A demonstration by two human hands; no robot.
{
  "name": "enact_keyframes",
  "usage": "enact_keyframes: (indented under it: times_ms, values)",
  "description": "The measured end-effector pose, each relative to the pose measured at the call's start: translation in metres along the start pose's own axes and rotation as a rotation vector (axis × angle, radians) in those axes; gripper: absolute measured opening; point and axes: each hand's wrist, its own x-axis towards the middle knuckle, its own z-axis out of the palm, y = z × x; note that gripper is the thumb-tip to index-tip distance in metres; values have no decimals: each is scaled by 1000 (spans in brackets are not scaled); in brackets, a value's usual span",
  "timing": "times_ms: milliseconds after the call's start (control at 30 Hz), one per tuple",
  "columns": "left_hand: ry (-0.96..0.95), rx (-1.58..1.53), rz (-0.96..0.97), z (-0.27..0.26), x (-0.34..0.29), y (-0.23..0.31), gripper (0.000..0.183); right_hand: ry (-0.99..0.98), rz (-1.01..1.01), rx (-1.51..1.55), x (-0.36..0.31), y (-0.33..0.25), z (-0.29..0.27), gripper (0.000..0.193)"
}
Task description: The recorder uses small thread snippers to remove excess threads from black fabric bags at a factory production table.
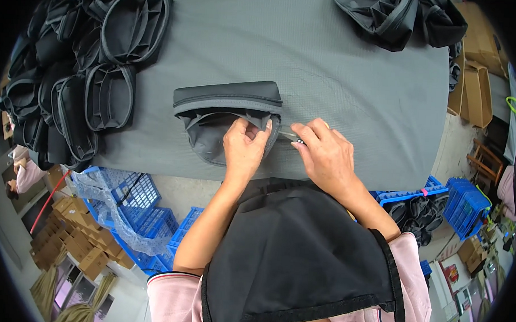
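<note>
A dark grey zippered pouch [226, 96] lies open on the table in front of me, its zipper edge facing up and its inner dividers showing. My left hand [246, 146] reaches into the opening and pinches the fabric at the pouch's right end. Close by on the right, my right hand [327, 155] is closed around small metal snips [291, 136], whose thin blades point left at the pouch's right side. Most of the snips is hidden by my fingers.
Several similar pouches [134, 29] are piled along the table's left side, and more pouches [385, 17] lie at the far right. The table [342, 78] has a grey cover. Blue crates [135, 199] stand below its near edge, left and right. A black apron [305, 255] covers my front.
</note>
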Motion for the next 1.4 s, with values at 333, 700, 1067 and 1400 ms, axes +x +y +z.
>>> enact_keyframes:
  times_ms: [333, 700, 1067, 1400]
  values:
    - [-5, 59, -1, -1, -1, 1, 29, -28, 50, 71, 2, 2, 12, 26]
    - [-22, 2, -27, -6, 3, 1, 32, 21, 396, 749, 4, 11, 20, 21]
    - [-140, -3, -20, -14, 11, -5, 22, -263, -97, 432, 37, 29, 29, 15]
    - [-145, -247, -94, -9, 16, 2, 26, -263, 448, 1333, 16, 34, 38, 12]
